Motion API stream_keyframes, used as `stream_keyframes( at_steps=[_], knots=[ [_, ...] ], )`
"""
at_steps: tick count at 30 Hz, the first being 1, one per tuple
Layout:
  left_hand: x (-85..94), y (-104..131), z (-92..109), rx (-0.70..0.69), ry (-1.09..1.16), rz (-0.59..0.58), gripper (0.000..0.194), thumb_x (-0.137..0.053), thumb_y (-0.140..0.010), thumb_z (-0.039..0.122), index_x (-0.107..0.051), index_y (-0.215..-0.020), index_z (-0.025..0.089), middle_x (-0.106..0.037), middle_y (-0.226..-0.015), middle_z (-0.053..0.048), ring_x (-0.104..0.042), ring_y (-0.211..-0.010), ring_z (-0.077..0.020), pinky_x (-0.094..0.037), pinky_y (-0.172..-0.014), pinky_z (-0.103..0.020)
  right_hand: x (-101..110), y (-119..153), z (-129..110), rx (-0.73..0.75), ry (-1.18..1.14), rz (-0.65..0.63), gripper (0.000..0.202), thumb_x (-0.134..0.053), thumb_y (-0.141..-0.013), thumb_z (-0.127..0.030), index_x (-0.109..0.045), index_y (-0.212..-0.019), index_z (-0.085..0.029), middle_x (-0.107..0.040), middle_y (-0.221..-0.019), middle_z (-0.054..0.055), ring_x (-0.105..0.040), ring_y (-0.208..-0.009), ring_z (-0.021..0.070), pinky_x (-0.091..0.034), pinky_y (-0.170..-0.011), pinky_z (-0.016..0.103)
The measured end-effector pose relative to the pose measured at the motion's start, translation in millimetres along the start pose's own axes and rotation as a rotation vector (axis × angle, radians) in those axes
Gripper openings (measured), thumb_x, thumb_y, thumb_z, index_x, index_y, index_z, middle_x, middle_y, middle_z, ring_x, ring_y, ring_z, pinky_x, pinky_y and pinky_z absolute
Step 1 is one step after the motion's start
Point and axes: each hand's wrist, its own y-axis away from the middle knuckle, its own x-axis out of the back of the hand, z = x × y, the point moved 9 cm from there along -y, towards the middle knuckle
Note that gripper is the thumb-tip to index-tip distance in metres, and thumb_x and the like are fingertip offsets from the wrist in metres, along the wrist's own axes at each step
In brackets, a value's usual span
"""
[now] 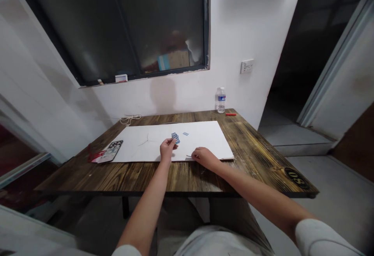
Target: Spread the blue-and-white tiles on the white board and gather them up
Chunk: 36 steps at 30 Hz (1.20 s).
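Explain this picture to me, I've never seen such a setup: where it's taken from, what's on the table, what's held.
There is no machine, just a person's bare left hand and right hand. A camera worn on the head looks forward and down, so the view is the wearer's own. On the wooden table lies a white board, with one small blue piece on it. A bottle, a red stick and a pale cord sit toward the far edge. The left hand appears to hold a cluster of blue pieces. A thin strip shows at the right fingertips, too small to identify.

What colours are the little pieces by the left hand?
The little pieces are blue and white, best seen in the head view.
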Motion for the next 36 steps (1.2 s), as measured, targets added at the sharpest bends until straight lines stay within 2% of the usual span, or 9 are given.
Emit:
stream_keyframes(
  at_steps=[5, 10, 13, 16, 24, 30, 33, 36],
  knots=[
    [-10.1, 2.6, -1.9, 0.029, -0.009, -0.086, 0.040, -0.080, -0.053, 0.043, -0.062, -0.074, 0.014, -0.065, -0.056, -0.001, -0.063, -0.048, -0.0138, -0.051, -0.050, -0.024, 5.3, -6.3, 14.9, -0.091, -0.128, 0.025, 0.011, -0.063, -0.081, -0.016, -0.071, -0.074, -0.017, -0.068, -0.069, 0.002, -0.057, -0.063, 0.0131, -0.039, -0.062, 0.023],
    [-17.3, 5.4, -2.7, 0.051, -0.009, -0.148, 0.042, -0.081, -0.052, 0.045, -0.062, -0.073, 0.014, -0.067, -0.059, -0.002, -0.064, -0.050, -0.0151, -0.053, -0.052, -0.026, 11.8, -21.6, 36.2, -0.247, -0.463, 0.174, 0.018, -0.064, -0.079, -0.033, -0.070, -0.071, -0.018, -0.068, -0.063, 0.001, -0.059, -0.059, 0.0135, -0.041, -0.058, 0.023],
    [-19.6, 6.2, -3.1, 0.062, 0.006, -0.168, 0.043, -0.082, -0.051, 0.045, -0.062, -0.074, 0.014, -0.067, -0.058, -0.002, -0.064, -0.050, -0.0151, -0.053, -0.052, -0.026, 6.9, -32.6, 48.5, -0.340, -0.714, 0.251, 0.027, -0.065, -0.075, -0.043, -0.067, -0.069, -0.017, -0.067, -0.061, 0.002, -0.060, -0.056, 0.0137, -0.044, -0.056, 0.024],
    [-21.5, 6.9, -3.3, 0.078, 0.013, -0.180, 0.046, -0.084, -0.049, 0.046, -0.062, -0.074, 0.014, -0.067, -0.058, -0.003, -0.064, -0.049, -0.0157, -0.054, -0.052, -0.027, -1.8, -41.3, 53.9, -0.402, -0.844, 0.304, 0.031, -0.067, -0.071, -0.047, -0.064, -0.067, -0.017, -0.065, -0.059, 0.002, -0.058, -0.053, 0.0132, -0.044, -0.054, 0.024],
    [-28.1, 10.4, -4.6, 0.096, 0.042, -0.252, 0.050, -0.086, -0.046, 0.047, -0.064, -0.074, 0.013, -0.068, -0.062, -0.003, -0.065, -0.050, -0.0155, -0.055, -0.053, -0.027, -17.6, -43.7, 48.2, -0.443, -0.738, 0.306, 0.036, -0.063, -0.073, -0.050, -0.058, -0.058, -0.018, -0.063, -0.053, 0.000, -0.058, -0.051, 0.0130, -0.043, -0.055, 0.024],
    [-30.1, 12.7, -5.0, 0.103, 0.026, -0.268, 0.048, -0.086, -0.047, 0.044, -0.064, -0.075, 0.013, -0.070, -0.066, -0.003, -0.065, -0.052, -0.0150, -0.056, -0.057, -0.028, -23.4, -43.3, 50.4, -0.428, -0.665, 0.260, 0.044, -0.062, -0.072, -0.059, -0.058, -0.058, -0.018, -0.064, -0.056, 0.001, -0.058, -0.054, 0.0134, -0.041, -0.054, 0.023],
    [-26.9, 10.0, -5.4, 0.092, 0.027, -0.228, 0.046, -0.085, -0.048, 0.044, -0.064, -0.074, 0.012, -0.069, -0.064, -0.003, -0.065, -0.051, -0.0151, -0.055, -0.056, -0.029, -30.4, -47.6, 50.9, -0.403, -0.703, 0.214, 0.045, -0.060, -0.074, -0.060, -0.060, -0.060, -0.018, -0.066, -0.059, 0.002, -0.058, -0.053, 0.0128, -0.042, -0.055, 0.023],
    [-16.0, 4.1, -6.2, 0.072, 0.032, -0.123, 0.046, -0.084, -0.049, 0.045, -0.064, -0.074, 0.012, -0.068, -0.061, -0.003, -0.065, -0.050, -0.0156, -0.055, -0.055, -0.029, -29.9, -56.2, 53.9, -0.372, -0.704, 0.191, 0.043, -0.055, -0.080, -0.057, -0.062, -0.064, -0.017, -0.066, -0.061, 0.002, -0.060, -0.055, 0.0131, -0.045, -0.058, 0.023]
  ],
)
